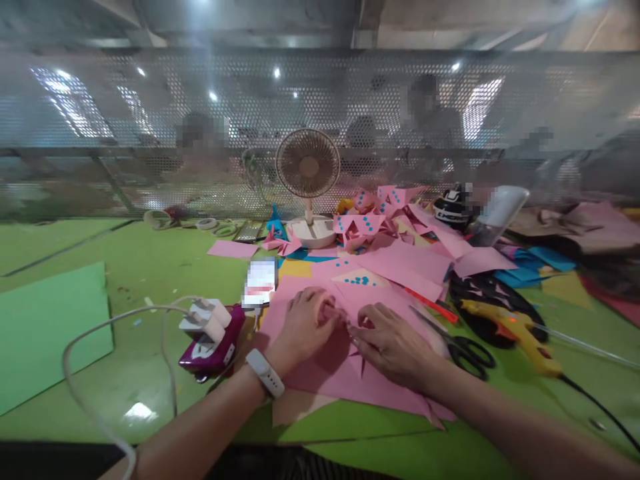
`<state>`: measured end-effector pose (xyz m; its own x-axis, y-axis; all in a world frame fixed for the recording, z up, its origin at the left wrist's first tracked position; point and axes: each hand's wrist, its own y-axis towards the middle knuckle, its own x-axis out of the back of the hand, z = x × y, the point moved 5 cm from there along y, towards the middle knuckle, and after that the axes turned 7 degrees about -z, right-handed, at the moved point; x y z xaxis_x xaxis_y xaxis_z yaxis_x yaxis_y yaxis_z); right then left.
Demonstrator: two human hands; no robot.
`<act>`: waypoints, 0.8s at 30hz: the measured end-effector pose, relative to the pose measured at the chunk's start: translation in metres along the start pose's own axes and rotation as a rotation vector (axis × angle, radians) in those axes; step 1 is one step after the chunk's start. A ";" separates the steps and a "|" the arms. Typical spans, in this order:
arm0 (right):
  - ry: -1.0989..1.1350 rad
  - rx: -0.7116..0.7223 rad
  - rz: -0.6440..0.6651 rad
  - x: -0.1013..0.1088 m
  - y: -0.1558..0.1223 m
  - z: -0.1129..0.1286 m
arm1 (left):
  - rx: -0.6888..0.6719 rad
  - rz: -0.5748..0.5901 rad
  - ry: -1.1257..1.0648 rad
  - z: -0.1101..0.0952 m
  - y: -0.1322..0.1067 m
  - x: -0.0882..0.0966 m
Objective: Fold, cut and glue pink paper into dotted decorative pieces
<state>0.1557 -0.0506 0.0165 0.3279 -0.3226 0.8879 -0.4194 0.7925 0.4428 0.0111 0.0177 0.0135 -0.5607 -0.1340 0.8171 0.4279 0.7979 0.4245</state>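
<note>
My left hand [307,327], with a white watch on its wrist, is curled with thumb and fingers pinching a small folded piece of pink paper [327,312]. My right hand [393,343] meets it from the other side, its fingertips closed at the same piece. The fingers hide most of the piece's shape. Both hands are over large pink paper sheets [320,380] on the green table [145,373]. Small blue paper bits [363,281] lie just beyond the hands. Black-handled scissors [467,353] rest to the right of my right hand.
A yellow glue gun [520,333] with a cord lies at right, near a red cutter [433,305]. Behind stand a fan [309,167] and a heap of folded pink paper [360,223]. At left are a phone [260,280], a purple power block [215,357] with chargers, and green card [55,333].
</note>
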 end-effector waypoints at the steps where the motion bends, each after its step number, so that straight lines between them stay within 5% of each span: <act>1: 0.000 0.004 -0.001 0.000 0.000 0.000 | -0.008 0.012 0.025 0.002 0.000 -0.003; 7: -0.007 0.017 0.002 0.000 0.000 0.001 | -0.058 0.143 0.191 0.009 -0.005 -0.023; 24: -0.035 0.026 0.025 0.001 -0.001 0.001 | -0.103 0.162 0.298 0.008 -0.007 -0.028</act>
<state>0.1557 -0.0524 0.0176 0.2874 -0.3216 0.9022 -0.4492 0.7867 0.4235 0.0183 0.0202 -0.0156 -0.2545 -0.1881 0.9486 0.5724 0.7613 0.3046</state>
